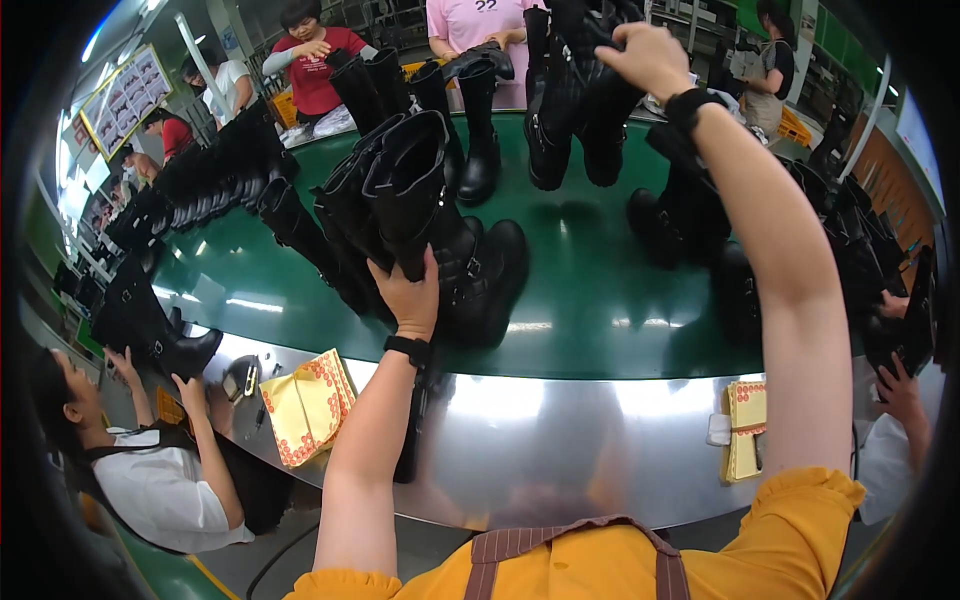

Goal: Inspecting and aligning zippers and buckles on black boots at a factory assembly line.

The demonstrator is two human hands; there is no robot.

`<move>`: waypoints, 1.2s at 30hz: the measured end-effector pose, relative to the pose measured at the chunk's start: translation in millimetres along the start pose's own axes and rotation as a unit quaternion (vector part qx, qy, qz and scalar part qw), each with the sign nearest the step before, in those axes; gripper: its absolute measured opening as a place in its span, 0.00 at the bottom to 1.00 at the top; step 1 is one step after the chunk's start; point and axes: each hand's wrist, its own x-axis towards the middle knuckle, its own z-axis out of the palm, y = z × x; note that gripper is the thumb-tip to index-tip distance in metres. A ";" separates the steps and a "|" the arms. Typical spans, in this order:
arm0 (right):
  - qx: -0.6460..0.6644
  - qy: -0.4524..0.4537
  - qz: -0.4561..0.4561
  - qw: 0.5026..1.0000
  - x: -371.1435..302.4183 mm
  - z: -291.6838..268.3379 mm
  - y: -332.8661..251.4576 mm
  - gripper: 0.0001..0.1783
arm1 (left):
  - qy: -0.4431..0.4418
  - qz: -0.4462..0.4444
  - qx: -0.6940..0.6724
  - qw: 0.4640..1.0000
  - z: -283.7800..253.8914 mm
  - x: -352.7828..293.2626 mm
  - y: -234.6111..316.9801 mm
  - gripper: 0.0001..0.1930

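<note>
My left hand (405,298) is closed round the shaft of a black boot (410,185), which stands upright beside its mate on the green work surface (610,300). These tall boots carry buckled straps near the ankle; my palm hides part of one shaft. Farther off, my right hand (645,60) grips the upper part of a pair of black boots (565,125). That pair hangs toe-down over the surface, with a dark shadow below it. Another black boot (480,140) stands upright between the two pairs.
More black boots (690,205) stand at the right, and a long row (220,165) runs along the left. Yellow paper stacks (308,405) lie on the steel ledge (540,440). Co-workers handle boots at both sides; others stand across the surface.
</note>
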 end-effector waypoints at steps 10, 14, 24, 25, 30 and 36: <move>-0.080 -0.063 0.036 0.994 -7.4 105.6 20.6 0.30 | -0.011 0.016 0.032 0.999 4.6 -1.8 -6.3 0.13; -0.029 -0.056 -0.075 0.995 -35.6 33.9 11.8 0.22 | -0.006 0.016 0.033 0.999 2.9 -3.2 -7.8 0.13; 0.240 -0.289 -0.101 0.921 -256.8 -143.7 -42.2 0.42 | -0.087 -0.099 -0.058 0.990 -35.4 34.2 120.3 0.12; 0.273 -0.275 -0.100 0.917 -274.4 -148.9 -49.7 0.49 | -0.099 -0.097 -0.056 0.989 -48.8 32.3 146.6 0.12; 0.384 -0.214 -0.027 0.898 -353.0 -156.2 -91.7 0.63 | -0.316 0.003 -0.184 0.931 -152.9 -2.7 229.2 0.30; 0.443 -0.138 0.142 0.874 -407.1 -146.0 -102.5 0.29 | -0.284 0.097 -0.156 0.941 -182.4 -57.8 231.0 0.21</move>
